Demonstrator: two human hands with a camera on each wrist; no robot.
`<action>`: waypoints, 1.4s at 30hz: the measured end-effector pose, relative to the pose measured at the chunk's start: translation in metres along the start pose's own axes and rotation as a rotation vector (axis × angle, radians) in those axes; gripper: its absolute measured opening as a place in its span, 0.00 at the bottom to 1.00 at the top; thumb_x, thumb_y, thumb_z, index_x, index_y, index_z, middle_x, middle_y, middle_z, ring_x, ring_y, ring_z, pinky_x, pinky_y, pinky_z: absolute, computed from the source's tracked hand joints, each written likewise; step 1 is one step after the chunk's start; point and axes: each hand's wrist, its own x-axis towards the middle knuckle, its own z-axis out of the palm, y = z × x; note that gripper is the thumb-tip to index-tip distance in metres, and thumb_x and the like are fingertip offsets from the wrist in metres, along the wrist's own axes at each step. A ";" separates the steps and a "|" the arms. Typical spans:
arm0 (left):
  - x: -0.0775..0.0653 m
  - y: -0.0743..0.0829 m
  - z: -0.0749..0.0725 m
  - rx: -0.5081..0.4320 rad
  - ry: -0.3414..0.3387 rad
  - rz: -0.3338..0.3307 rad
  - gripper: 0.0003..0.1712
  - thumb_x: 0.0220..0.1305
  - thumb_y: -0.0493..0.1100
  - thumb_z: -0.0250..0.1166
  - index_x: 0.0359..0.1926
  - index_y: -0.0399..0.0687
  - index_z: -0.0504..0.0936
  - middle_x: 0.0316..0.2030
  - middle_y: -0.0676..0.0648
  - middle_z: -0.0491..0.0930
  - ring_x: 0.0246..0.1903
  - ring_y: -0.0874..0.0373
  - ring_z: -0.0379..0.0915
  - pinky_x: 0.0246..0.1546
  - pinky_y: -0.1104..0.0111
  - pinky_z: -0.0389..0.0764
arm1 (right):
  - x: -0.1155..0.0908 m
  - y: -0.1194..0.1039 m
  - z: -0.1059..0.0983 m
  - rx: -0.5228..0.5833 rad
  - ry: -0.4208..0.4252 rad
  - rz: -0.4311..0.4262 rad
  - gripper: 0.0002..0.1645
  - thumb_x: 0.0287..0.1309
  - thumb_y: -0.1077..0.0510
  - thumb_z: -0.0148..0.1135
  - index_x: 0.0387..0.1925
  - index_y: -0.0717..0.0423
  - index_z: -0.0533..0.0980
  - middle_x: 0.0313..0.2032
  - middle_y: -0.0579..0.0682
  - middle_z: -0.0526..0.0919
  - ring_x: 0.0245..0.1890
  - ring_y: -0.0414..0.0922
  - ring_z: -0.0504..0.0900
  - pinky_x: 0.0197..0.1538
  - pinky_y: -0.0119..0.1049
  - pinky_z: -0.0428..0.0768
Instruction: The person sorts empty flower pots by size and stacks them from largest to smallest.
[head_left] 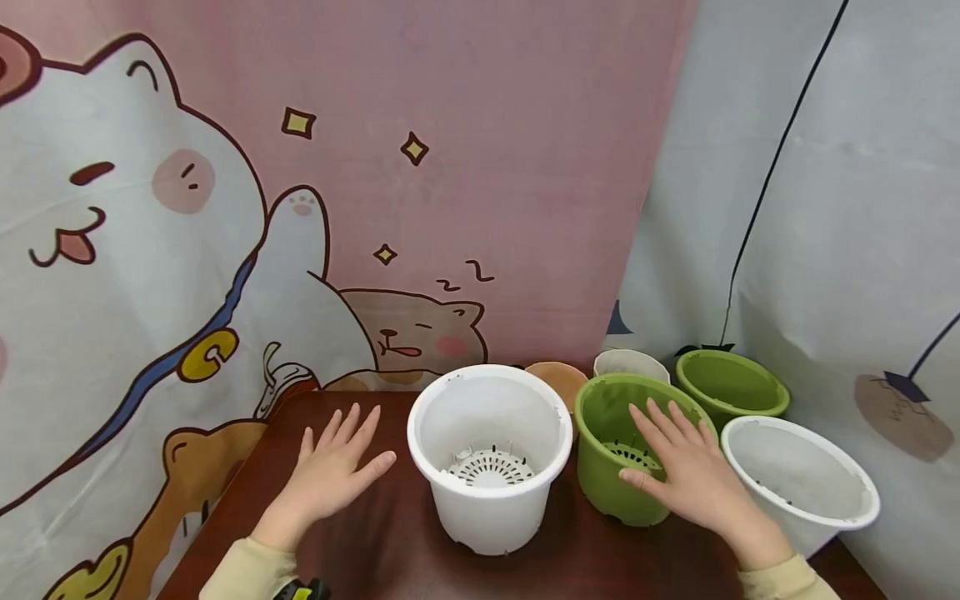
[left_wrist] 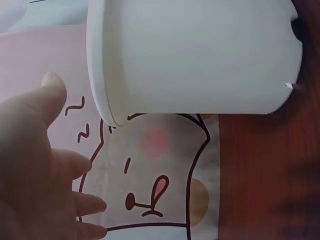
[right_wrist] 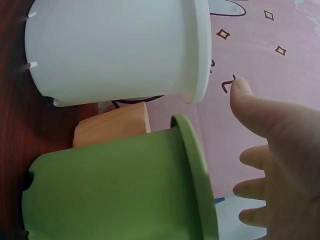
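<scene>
A white plastic flower pot (head_left: 491, 517) with a slotted bottom stands upright on the table, between the two hands. To its left my left hand (head_left: 330, 471) is held up with fingers spread and nothing in it. In the left wrist view this white pot (left_wrist: 200, 60) lies beyond the thumb. My right hand (head_left: 686, 467) is likewise spread and holds nothing; in the head view it overlaps a green pot (head_left: 611, 475) that stands right of the white one. The right wrist view shows the green pot (right_wrist: 115, 185) and the white pot (right_wrist: 115, 50) beside the fingers.
Behind stand an orange-tan pot (head_left: 558, 379) and a smaller white pot (head_left: 630, 362). Another green pot (head_left: 731, 387) and a white pot (head_left: 802, 475) are at the right, by the grey cloth (head_left: 847, 250). A pink cartoon cloth (head_left: 525, 167) hangs behind the dark red table (head_left: 367, 550).
</scene>
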 end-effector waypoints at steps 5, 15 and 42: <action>0.006 0.004 -0.001 -0.027 0.042 0.019 0.47 0.68 0.72 0.49 0.75 0.47 0.60 0.72 0.33 0.57 0.71 0.32 0.47 0.65 0.28 0.41 | 0.003 0.003 -0.006 0.035 0.053 0.000 0.52 0.53 0.36 0.70 0.71 0.59 0.64 0.66 0.70 0.66 0.67 0.71 0.58 0.64 0.74 0.54; 0.014 0.014 0.003 -0.180 0.107 0.036 0.45 0.71 0.67 0.52 0.74 0.38 0.60 0.70 0.35 0.62 0.69 0.36 0.57 0.66 0.38 0.59 | 0.007 0.013 -0.012 0.112 0.139 0.047 0.49 0.52 0.43 0.74 0.66 0.68 0.67 0.60 0.70 0.72 0.61 0.71 0.66 0.60 0.67 0.65; 0.034 0.029 0.030 -1.009 0.090 -0.264 0.42 0.63 0.48 0.70 0.70 0.33 0.63 0.61 0.29 0.71 0.56 0.38 0.75 0.50 0.50 0.82 | 0.006 0.038 -0.015 0.158 0.191 0.154 0.47 0.55 0.48 0.73 0.65 0.74 0.65 0.57 0.75 0.73 0.56 0.73 0.70 0.56 0.67 0.69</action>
